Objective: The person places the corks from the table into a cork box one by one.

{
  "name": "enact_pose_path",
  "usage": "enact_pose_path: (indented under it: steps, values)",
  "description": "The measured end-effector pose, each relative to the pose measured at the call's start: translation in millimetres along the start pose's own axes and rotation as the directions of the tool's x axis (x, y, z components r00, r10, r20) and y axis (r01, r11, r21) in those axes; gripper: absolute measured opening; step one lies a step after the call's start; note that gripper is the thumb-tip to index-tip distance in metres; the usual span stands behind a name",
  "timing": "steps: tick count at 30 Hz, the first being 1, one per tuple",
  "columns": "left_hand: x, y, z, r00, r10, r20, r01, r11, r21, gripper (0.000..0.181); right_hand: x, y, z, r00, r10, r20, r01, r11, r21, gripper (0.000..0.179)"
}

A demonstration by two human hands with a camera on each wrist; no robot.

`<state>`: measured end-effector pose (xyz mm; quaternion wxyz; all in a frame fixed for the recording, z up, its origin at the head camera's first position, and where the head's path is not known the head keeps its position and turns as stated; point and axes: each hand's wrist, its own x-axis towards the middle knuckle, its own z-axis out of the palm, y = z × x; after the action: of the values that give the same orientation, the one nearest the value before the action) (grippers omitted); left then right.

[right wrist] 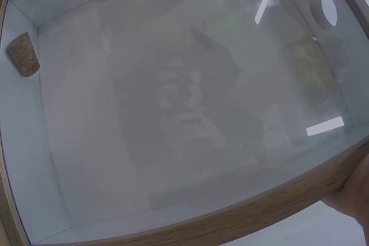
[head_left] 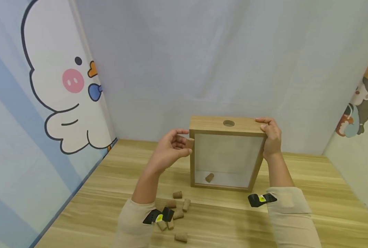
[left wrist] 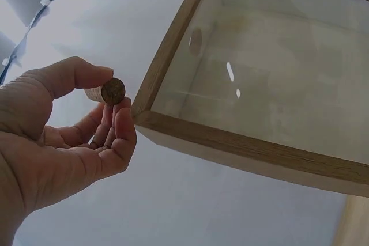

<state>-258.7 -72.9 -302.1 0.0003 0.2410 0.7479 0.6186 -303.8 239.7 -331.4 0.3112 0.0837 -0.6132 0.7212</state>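
Left hand (head_left: pixel 172 148): its fingers are curling inward and pinching 1 small, brown, tapered cork stopper (head_left: pixel 189 143) against the thumb, the gap between them being only the stopper's width. The stopper is sitting just beside the left edge of the box listed below; whether it is touching the wood cannot be told.

Right hand (head_left: pixel 272 137): its fingers are gripping the box's upper right corner, the thumb lying along the front edge and 1 finger reaching over the top.

Box, 1: a shallow, rectangular, light-brown wooden box (head_left: pixel 207 124) with a transparent front panel and a pale interior is standing upright on the tabletop. Its top is showing 1 round hole (head_left: pixel 229 123). Inside, 1 brown cork piece (head_left: pixel 209 177) is lying on the white floor, towards the left.

Loose stock: at least 7 tan and brown cork pieces (head_left: pixel 186 205) are lying in front of the box and to its left, some partly hidden by the left forearm.

Support: a yellowish wood-grain tabletop (head_left: pixel 227 220) is carrying everything.

Wearables: 2 beige sleeves (head_left: pixel 290 220) are covering the forearms, each bearing 1 black wrist device (head_left: pixel 258 199).

Surround: a pale grey cloth backdrop (head_left: pixel 171 69) is hanging behind; a white cartoon figure (head_left: pixel 53 86) is decorating the left panel.
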Motion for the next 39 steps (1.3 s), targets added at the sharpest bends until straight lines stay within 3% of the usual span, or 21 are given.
enact_pose_path:
  steps: [6,13,22,27,32,39]
  values:
    - [15.2,19.1,7.7,0.999,0.044,-0.015,-0.042,0.993,0.114,0.037,-0.6,-1,1,1.0,-0.012,-0.017,0.012,1.0,0.012,0.029]
    - [31.1,36.7,13.6,0.998,0.005,-0.056,0.001,0.993,0.118,0.034,-1.0,-3,2,0.999,-0.027,-0.043,0.027,1.0,-0.01,0.03]
    - [65.2,50.7,24.7,0.999,-0.036,0.02,0.034,0.995,0.089,0.03,-2.2,-5,4,0.999,-0.009,-0.033,0.008,1.0,-0.012,0.03]
    - [85.1,56.0,32.8,0.993,-0.11,0.045,0.103,0.985,0.136,0.03,-2.9,-3,4,0.999,-0.002,-0.035,0.002,1.0,0.003,0.03]
    - [100.6,58.5,40.3,0.975,-0.215,0.057,0.202,0.962,0.183,0.032,-2.5,-3,4,0.999,0.004,-0.042,-0.004,1.0,-0.002,0.03]
    - [118.5,60.8,56.5,0.962,-0.267,0.054,0.258,0.957,0.134,0.033,-1.4,-5,4,0.999,0.014,-0.041,-0.014,1.0,-0.014,0.031]
